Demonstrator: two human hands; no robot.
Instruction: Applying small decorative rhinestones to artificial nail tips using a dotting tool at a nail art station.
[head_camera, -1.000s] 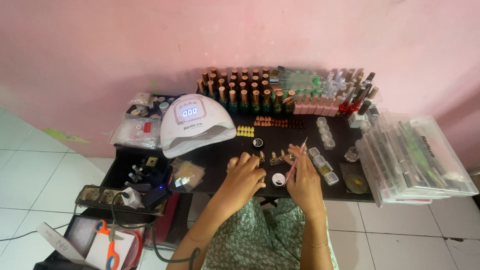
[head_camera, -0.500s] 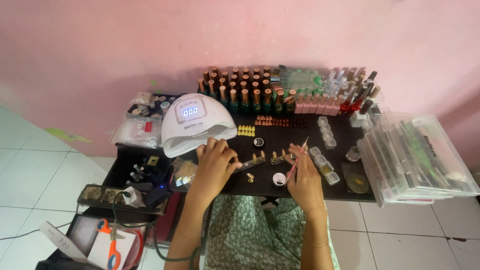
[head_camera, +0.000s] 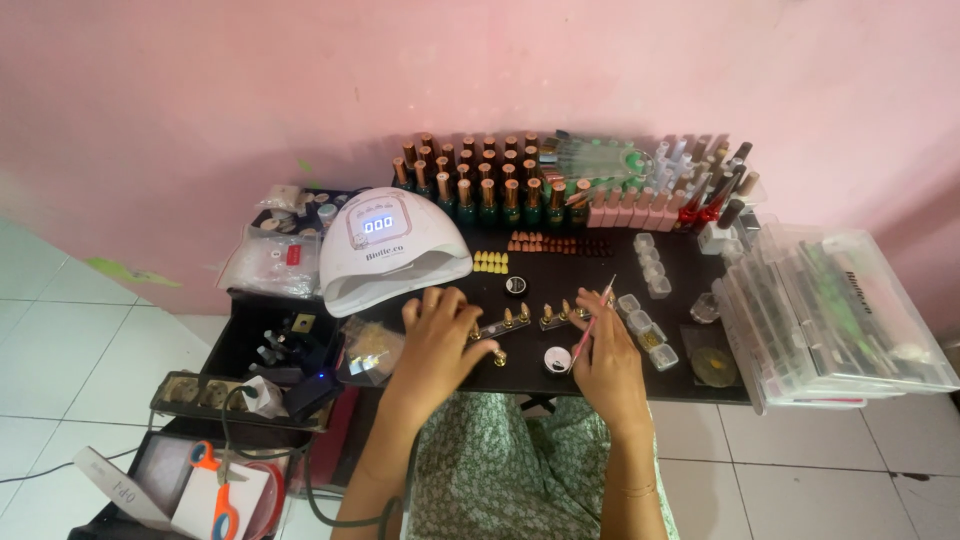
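My left hand (head_camera: 438, 340) lies with fingers spread on the black table (head_camera: 570, 275), fingertips touching the left end of a strip holder (head_camera: 503, 324) that carries gold nail-tip stands. One loose gold stand (head_camera: 499, 357) sits just beside my thumb. My right hand (head_camera: 607, 360) grips a thin pink brush (head_camera: 594, 318), its tip pointing up and away over a second holder (head_camera: 560, 313). A small white-lidded round jar (head_camera: 557, 358) sits between my hands. My lap in green patterned cloth is below the table edge.
A white nail lamp (head_camera: 392, 250) stands left of my hands. Rows of polish bottles (head_camera: 480, 180) line the pink wall. Yellow and brown nail tips (head_camera: 491, 262), small clear pots (head_camera: 650, 270), stacked clear organiser boxes (head_camera: 835, 310), a power strip (head_camera: 200, 393) and orange scissors (head_camera: 215, 490) surround.
My left hand moved left from over the holders toward the lamp, uncovering the strip holder, then drifted slightly down and right. My right hand and brush stayed put.
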